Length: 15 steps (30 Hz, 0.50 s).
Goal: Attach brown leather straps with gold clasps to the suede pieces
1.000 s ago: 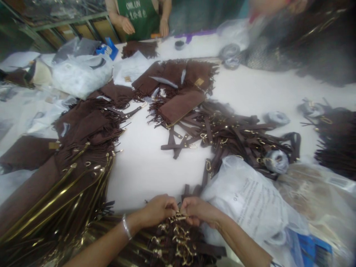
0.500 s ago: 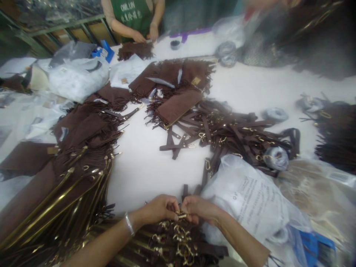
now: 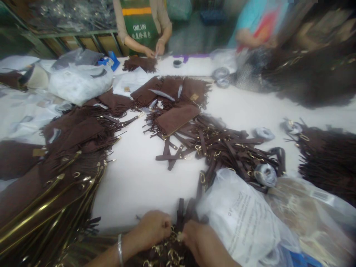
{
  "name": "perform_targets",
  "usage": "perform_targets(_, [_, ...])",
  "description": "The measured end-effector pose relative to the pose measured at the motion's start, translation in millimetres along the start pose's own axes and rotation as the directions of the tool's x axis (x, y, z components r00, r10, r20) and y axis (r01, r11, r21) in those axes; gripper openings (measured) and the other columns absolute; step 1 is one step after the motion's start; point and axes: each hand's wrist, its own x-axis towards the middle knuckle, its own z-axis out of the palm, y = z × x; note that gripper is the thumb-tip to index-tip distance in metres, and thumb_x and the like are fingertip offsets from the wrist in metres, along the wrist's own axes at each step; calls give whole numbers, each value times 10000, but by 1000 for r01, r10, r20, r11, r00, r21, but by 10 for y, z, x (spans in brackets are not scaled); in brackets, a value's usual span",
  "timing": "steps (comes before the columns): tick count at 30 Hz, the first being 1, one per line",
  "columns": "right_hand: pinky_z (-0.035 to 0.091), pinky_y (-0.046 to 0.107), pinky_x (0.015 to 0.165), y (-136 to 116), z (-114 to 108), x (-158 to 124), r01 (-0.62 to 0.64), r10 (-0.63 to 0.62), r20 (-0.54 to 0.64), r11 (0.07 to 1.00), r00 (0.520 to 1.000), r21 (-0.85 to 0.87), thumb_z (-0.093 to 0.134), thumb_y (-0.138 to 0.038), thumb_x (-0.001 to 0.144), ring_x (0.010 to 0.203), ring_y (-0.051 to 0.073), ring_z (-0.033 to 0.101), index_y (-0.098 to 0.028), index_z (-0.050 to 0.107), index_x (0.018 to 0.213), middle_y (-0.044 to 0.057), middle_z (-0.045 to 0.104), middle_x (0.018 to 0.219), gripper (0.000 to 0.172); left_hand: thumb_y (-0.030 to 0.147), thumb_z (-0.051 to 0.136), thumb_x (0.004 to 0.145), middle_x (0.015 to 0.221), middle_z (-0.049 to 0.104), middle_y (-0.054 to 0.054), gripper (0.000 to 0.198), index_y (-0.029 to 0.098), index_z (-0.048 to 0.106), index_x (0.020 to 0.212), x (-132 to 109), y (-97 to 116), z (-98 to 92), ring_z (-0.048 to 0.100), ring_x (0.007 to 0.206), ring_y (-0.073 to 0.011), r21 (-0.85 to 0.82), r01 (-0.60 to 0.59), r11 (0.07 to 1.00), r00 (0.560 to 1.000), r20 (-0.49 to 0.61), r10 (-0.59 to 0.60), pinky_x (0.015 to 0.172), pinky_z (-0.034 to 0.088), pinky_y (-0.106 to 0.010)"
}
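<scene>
The fingers of the left hand curl in together toward the thumb, and those of the right hand bend inward just beside them; blur and the hands themselves hide whether either pinches anything. Gold clasps lie in a cluster at the near edge of the view, directly below and between the two hands, over dark brown material. A dark strap end stands out just beyond the hands, and a white plastic bag lies close to the right one. A silver bangle circles the left wrist. Farther off on the white table, a brown pouch rests against a heap of brown straps, and fringed pouches with gold zips pile up at left.
</scene>
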Motion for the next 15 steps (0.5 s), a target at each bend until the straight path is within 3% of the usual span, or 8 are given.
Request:
perform_targets(2, [403,274,632,154,-354,229,-110,97,-65,965,993,-240,496,-166,958,731,182,608,-210,616,868,31,647,840,157,230,582,737,670,692,35,140,241,720,716,-18,-16,-13,577,618,-142,16,-68,998,998,2,68,566,295,-256])
perform_targets(5, [431,356,757,451,-771,609,-136,93,-108,844,990,-518,512,-58,896,957,280,588,-165,637,952,107,642,983,174,231,569,815,725,708,38,170,240,717,733,-81,-18,-58,597,688,-145,13,-190,982,982,3,190,665,367,-246])
perform_targets(10, [433,353,703,829,-978,965,-55,51,-24,822,998,-566,502,17,840,882,271,617,-134,671,885,121,663,951,230,220,525,892,845,727,11,197,240,712,832,-191,35,-122,625,795,-166,4,-289,957,957,38,289,780,421,-246])
perform_targets(15, [433,361,716,678,-1034,1288,-19,14,-15,847,1000,-531,505,-48,880,816,270,650,-137,674,815,123,690,862,202,225,505,906,836,711,-26,191,214,674,816,-173,50,-64,625,857,-210,139,-280,950,958,-20,285,784,453,-290])
